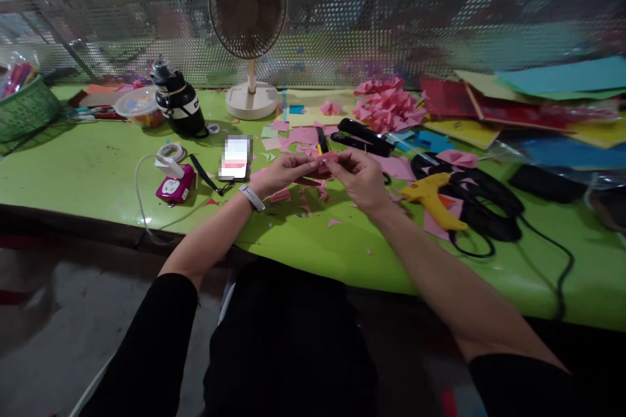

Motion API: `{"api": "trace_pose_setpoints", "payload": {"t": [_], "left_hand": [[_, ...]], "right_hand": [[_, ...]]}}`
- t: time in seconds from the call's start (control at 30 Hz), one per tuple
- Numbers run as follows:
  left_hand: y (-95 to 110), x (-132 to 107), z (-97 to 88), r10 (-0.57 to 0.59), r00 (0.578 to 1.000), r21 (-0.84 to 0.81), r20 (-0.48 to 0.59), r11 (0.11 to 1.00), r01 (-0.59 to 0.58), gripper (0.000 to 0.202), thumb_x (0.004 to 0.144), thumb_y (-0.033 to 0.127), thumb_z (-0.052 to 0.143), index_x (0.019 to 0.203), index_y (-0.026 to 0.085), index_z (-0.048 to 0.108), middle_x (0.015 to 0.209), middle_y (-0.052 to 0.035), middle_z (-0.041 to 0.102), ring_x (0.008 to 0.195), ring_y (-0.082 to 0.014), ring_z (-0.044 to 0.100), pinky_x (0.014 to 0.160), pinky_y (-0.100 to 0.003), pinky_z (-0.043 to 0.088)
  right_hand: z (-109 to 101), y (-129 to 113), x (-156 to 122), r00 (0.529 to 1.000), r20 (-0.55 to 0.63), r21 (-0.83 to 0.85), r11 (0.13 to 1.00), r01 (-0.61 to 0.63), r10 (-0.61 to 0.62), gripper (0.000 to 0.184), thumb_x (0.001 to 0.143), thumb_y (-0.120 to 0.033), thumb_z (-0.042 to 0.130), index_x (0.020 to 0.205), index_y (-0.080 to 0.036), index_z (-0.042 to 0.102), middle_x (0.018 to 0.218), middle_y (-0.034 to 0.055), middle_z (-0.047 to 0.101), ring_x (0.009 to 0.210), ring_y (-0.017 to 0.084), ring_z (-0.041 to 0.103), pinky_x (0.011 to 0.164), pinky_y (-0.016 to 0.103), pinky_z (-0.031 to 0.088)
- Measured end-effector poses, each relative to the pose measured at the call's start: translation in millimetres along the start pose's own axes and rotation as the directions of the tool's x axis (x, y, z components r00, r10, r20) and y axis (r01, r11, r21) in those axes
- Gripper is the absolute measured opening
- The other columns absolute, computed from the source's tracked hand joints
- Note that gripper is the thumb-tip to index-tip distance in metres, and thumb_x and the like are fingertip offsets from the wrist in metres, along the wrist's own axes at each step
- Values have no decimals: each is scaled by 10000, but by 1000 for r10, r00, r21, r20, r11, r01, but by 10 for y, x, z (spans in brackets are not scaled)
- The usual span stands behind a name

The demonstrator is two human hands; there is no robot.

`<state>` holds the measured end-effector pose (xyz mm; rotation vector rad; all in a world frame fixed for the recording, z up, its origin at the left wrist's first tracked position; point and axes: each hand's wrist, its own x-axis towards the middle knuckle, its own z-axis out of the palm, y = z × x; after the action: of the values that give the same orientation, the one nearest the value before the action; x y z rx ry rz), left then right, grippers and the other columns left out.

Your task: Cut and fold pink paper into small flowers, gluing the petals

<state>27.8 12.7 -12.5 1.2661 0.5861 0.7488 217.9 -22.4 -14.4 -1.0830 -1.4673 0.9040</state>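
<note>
While pinched at frame centre between closed fingertips of left hand [281,172] and right hand [359,177], judged of pink paper piece [327,159]: light, thin, limp, easily creased or torn, best held gently by folded edges; noted beyond, upper centre, pink paper flowers [386,107].

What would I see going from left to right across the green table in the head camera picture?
First the green basket, black bottle, phone, left hand, pink paper, right hand, yellow glue gun, coloured paper sheets.
</note>
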Motion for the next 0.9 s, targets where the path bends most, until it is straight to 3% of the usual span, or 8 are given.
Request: {"api": "trace_pose_setpoints", "payload": {"t": [0.2, 0.47, 0.57, 0.7, 0.9], "left_hand": [[-18, 2, -17, 26, 1000, 40, -14, 999, -25, 273, 886, 357, 733, 1003, 112, 749, 1020, -116, 779, 923, -167, 757, 948, -397, 601], [39, -11, 31, 18, 999, 66, -36, 998, -15, 259, 870, 360, 748, 924, 108, 718, 968, -100, 779, 944, -172, 755, 898, -339, 602], [70, -32, 66, 10, 1000, 94, -28, 996, -7, 316, 851, 388, 762, 1003, 114, 722, 1022, -118, 776, 967, -185, 753, 854, -325, 606], [57, -38, 73, -17, 999, 122, -34, 992, 21, 322, 780, 330, 829, 975, 98, 723, 969, -116, 782, 881, -164, 756, 862, -334, 602], [28, -7, 56, -48, 998, 93, -49, 994, 52, 267, 783, 301, 824, 900, 92, 705, 865, -90, 780, 796, -130, 746, 891, -338, 591]], "right_hand": [[-53, 75, 49, 989, -137, 27, 997, 67, -63, 363, 823, -562, 734, 947, -254, 586, 815, 6, 673, 730, 164, 666, 691, 304, 572], [-23, 82, 50, 986, -95, -46, 990, 135, -138, 430, 800, -643, 730, 843, -224, 648, 792, 33, 711, 717, 183, 676, 700, 352, 586], [-5, 92, 48, 984, -94, -59, 987, 146, -152, 425, 823, -645, 706, 853, -226, 645, 809, 37, 718, 734, 185, 679, 725, 360, 584], [23, 122, 59, 983, -97, -96, 984, 148, -157, 448, 821, -662, 690, 834, -218, 626, 785, 28, 679, 725, 175, 642, 701, 338, 545], [-24, 18, 36, 991, -33, -170, 978, 122, -129, 444, 861, -648, 643, 797, -213, 583, 738, 12, 599, 656, 150, 538, 614, 300, 438]]}}
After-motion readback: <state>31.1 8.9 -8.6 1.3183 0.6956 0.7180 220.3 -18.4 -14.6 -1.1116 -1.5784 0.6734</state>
